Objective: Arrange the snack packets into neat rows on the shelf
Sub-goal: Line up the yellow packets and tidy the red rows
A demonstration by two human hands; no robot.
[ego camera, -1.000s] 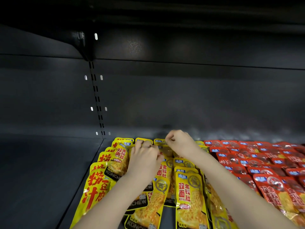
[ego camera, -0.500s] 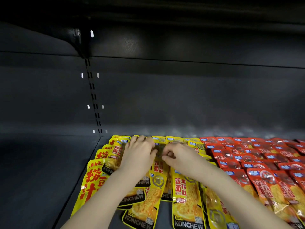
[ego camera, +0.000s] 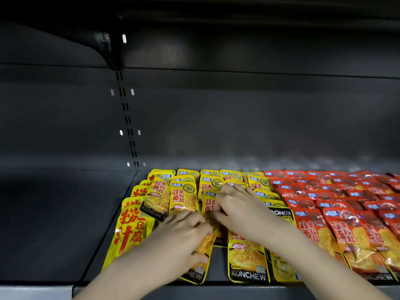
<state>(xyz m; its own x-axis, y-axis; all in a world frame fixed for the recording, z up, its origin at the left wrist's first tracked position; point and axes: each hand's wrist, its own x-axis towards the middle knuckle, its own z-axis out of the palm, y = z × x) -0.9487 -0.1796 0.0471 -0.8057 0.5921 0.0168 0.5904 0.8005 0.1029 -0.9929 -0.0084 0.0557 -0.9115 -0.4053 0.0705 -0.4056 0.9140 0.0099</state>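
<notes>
**Mia:** How many hands are there?

**Tom:** Two. The left hand [ego camera: 184,234] has its fingers curled round one shiny yellow packet at the front [ego camera: 195,274], with the thumb at its lower side. It looks a bit blurry.

**Mia:** And the other one?

**Tom:** The right hand [ego camera: 240,211] lies flat with its fingers spread, pressing on the yellow plastic snack packets [ego camera: 184,198] in the middle. It holds nothing.

**Mia:** How many packets?

**Tom:** Too many lie on top of each other to count. There are two colours. The yellow ones are on the left and the red plastic snack packets [ego camera: 346,230] are on the right, side by side. They all lie on one dark grey metal shelf [ego camera: 54,224].
</notes>
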